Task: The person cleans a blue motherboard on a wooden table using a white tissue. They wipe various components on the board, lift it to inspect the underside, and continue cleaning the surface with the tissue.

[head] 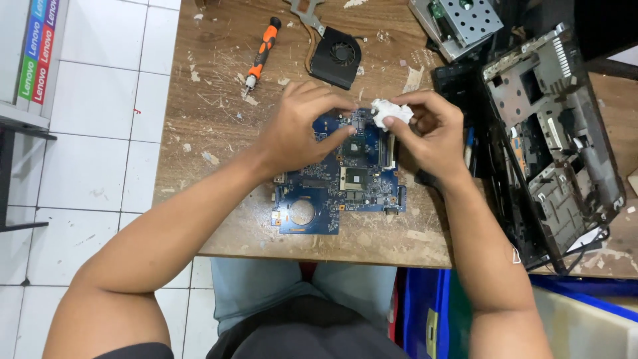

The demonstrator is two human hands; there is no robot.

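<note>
Both bare forearms reach away from the camera over grey-trousered knees to a blue rectangular circuit board [339,176] lying flat near the front edge of a scarred wooden table [212,146], its long axis running left to right. On the board's far left part rests the left hand [299,126], fingers curled together and pressing down, apparently steadying it. Just right of it, the right hand [428,133] pinches a crumpled white wad of tissue [389,113] over the board's far right corner. Farther off lie an orange-handled screwdriver [260,56] and a black cooling fan [337,56]; a stripped grey laptop chassis [558,139] sits right, white floor tiles [100,133] left
</note>
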